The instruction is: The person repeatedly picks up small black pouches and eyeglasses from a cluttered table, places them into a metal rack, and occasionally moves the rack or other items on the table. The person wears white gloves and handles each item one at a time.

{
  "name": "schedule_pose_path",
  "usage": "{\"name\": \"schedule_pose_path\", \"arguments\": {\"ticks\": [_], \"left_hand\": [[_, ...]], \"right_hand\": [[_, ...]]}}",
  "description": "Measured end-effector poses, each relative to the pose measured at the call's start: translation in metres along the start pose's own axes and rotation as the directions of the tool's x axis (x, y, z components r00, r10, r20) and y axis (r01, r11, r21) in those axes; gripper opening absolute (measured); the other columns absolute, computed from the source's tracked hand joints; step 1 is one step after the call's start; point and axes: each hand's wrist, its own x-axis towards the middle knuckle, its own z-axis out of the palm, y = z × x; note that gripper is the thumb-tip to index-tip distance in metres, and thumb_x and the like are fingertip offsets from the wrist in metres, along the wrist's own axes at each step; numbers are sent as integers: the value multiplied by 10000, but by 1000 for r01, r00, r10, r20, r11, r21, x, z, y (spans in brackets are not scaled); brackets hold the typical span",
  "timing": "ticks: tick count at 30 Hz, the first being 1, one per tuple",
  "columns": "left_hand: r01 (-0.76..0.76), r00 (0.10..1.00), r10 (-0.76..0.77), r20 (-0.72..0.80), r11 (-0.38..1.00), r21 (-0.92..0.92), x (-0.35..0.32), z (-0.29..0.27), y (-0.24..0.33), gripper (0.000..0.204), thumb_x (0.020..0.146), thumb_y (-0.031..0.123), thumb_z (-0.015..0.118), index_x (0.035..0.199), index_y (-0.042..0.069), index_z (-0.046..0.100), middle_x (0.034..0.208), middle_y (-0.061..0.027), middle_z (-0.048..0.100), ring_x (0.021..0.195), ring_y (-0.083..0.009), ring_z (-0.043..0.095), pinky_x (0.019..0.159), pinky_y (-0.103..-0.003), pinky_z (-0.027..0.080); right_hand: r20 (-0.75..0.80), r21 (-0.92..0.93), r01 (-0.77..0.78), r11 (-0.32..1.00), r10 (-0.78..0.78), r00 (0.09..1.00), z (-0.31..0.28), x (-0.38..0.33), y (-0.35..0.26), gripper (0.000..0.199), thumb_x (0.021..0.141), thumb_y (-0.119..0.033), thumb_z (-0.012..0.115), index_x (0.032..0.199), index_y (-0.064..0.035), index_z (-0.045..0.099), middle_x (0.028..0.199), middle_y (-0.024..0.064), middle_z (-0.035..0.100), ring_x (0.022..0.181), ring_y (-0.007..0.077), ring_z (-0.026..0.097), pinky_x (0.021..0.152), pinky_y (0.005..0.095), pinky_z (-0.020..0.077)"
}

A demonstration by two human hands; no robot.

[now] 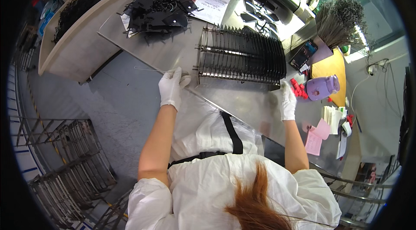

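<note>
My left hand (172,87), in a white glove, pinches a thin metal wire (149,69) that sticks out to the left over the table's front edge. Just right of it begins a row of black plates (240,58), standing on edge in parallel and threaded on shiny metal rods. Beside the row's right end is my right hand (287,103), also gloved, its fingers drawn together close to the last plate. Whether it touches that plate or holds something small cannot be made out.
Loose black plates (158,11) lie heaped at the back left, beside written paper sheets (214,0). Red pieces (299,89) and a purple jar (321,87) are at the right. Behind stands a bundle of wires (340,22). A beige bin (89,28) holds dark parts; metal racks (73,156) stand lower left.
</note>
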Motion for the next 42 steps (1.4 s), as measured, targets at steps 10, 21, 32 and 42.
{"name": "schedule_pose_path", "arguments": {"ticks": [10,21,32,42], "left_hand": [[29,997,-30,-67,999,-17,-3,4,-3,185,1017,169,619,1051,-11,592,970,-92,676,806,-156,677,738,-282,592],[9,989,-21,-143,997,-79,-4,9,-8,169,1018,171,617,1035,5,589,977,-109,673,796,-168,676,756,-280,595],[128,988,-131,-81,991,-47,-6,18,-11,170,1023,175,608,1004,19,545,866,-114,668,648,-169,647,558,-284,572],[-115,975,59,-215,960,-256,7,-10,-1,132,1015,95,594,1073,-20,567,950,-137,661,774,-171,669,707,-241,618]], "right_hand": [[688,-302,945,123,-658,305,72,27,-172,661,741,-412,781,1281,-84,589,1289,116,600,1212,317,565,1057,453,433],[726,-289,956,-56,-664,181,94,53,-138,618,852,-418,701,1340,-70,549,1322,124,628,1277,299,566,1183,479,332],[721,-246,969,-8,-669,178,99,52,-137,613,881,-438,652,1358,-72,534,1333,119,589,1273,301,545,1174,454,345],[711,-269,962,53,-662,236,77,52,-140,675,871,-487,642,1402,-93,505,1371,109,570,1329,299,496,1174,455,326]]}}
